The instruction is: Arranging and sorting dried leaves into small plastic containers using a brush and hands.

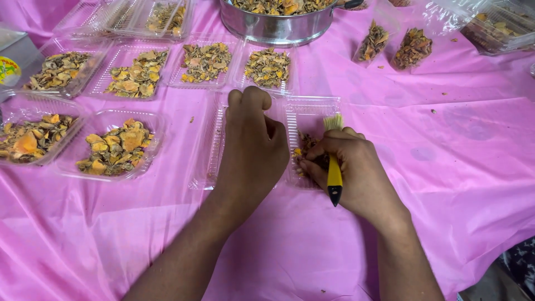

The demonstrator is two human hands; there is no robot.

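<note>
— Left hand [252, 146]: curled loosely, knuckles pressing down on open clear clamshell tray [312, 109], centre of pink tablecloth [446, 167]. Right hand [356, 170]: closed around small brush [334, 167], yellow handle, black tip pointing near, pale bristles far.

— Contents?

— Small heap of dried orange-brown pieces [305, 146] in right half of tray, just beside right fingers.

— Handling?

— Tray probably thin, light, springy; likely to skid or pop shut unless pinned flat. Best held at rim or hinge. Pieces look brittle, light, easily scattered.

— Surroundings?

— Filled trays [139, 73] far and left, steel pot [277, 25] far centre, two filled pouches [393, 47] far right.
</note>
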